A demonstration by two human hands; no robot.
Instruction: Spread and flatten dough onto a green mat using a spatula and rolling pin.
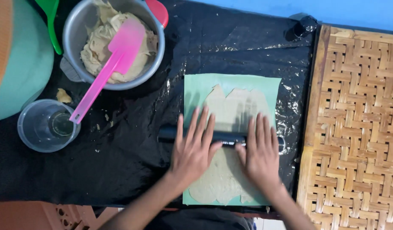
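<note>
My left hand (193, 149) and right hand (259, 151) lie flat and apart on a black roller (227, 136), over dough (230, 111) on shiny black plastic (120, 157); a woven mat (358, 127) sits beside my right hand

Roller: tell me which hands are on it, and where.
Both hands press flat on the black roller: left hand on its left half, right hand on its right half, palms down, not gripping.
</note>
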